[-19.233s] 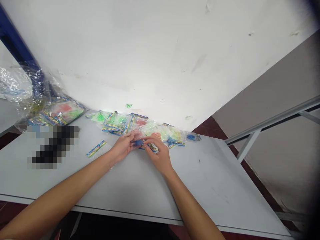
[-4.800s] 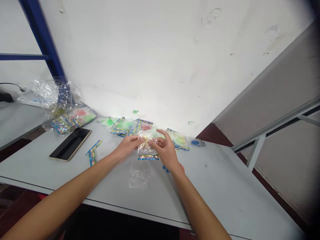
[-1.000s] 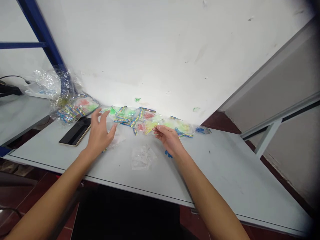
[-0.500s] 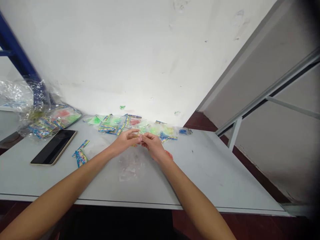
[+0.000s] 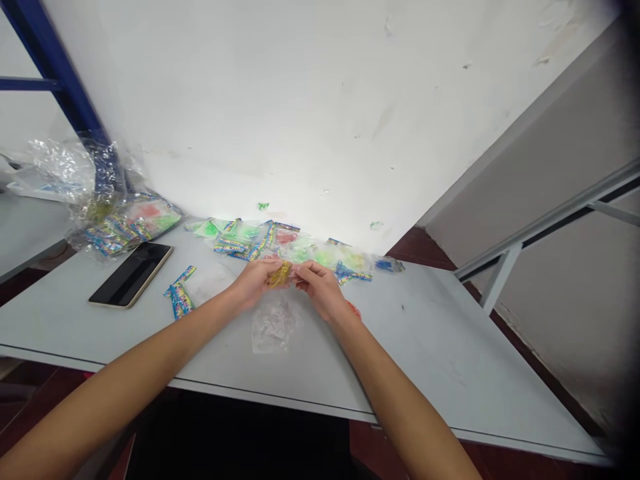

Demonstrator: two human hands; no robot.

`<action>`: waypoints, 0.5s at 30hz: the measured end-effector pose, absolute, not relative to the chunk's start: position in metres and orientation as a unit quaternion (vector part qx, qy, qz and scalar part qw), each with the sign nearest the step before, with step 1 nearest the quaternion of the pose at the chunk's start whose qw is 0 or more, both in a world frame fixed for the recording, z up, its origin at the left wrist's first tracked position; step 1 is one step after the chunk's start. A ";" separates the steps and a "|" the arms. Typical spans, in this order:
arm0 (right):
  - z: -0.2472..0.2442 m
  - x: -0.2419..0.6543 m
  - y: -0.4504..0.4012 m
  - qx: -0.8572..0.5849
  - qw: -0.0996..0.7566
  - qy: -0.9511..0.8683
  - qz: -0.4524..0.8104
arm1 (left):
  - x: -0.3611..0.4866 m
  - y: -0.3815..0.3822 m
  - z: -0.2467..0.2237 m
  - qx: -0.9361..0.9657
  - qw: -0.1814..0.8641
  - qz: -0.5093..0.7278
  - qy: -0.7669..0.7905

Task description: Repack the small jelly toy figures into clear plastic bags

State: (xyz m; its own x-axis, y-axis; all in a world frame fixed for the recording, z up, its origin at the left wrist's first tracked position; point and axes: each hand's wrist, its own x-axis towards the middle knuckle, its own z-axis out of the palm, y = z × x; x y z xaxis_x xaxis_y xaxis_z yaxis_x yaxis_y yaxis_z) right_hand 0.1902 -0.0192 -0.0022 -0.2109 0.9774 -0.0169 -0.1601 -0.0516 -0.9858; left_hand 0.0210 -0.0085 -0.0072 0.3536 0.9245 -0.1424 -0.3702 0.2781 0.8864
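Between my two hands, above the middle of the table, is a small yellow item (image 5: 280, 274). My left hand (image 5: 255, 281) has its fingers closed on it from the left. From the right, the pinched fingers of my right hand (image 5: 317, 285) meet its edge. A crumpled clear plastic bag (image 5: 273, 325) lies on the table just below my hands. Something red (image 5: 353, 309) shows partly from behind my right wrist. Clear packets with patterned strips and green contents (image 5: 210, 229) lie behind my hands along the wall.
A phone (image 5: 131, 275) lies on the grey table (image 5: 415, 360) at the left. Beside it are a patterned strip (image 5: 179, 300) and a pile of packets (image 5: 117, 230) under clear plastic. A white wall (image 5: 280, 100) rises behind. A blue packet (image 5: 387, 265) is at the back right.
The view has shifted, so the scene sits further right. The yellow item now shows clearly between my hands, and my left fingers have closed round it.
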 end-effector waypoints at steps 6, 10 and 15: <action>0.001 0.193 -0.018 -0.421 0.492 -0.452 0.613 | 0.018 -0.006 -0.004 0.310 0.785 0.402 0.355; 0.003 0.195 -0.016 -0.467 0.502 -0.431 0.586 | 0.016 -0.005 -0.008 0.343 0.771 0.412 0.344; -0.002 0.202 -0.010 -0.516 0.517 -0.445 0.518 | 0.015 -0.002 -0.014 0.342 0.733 0.437 0.393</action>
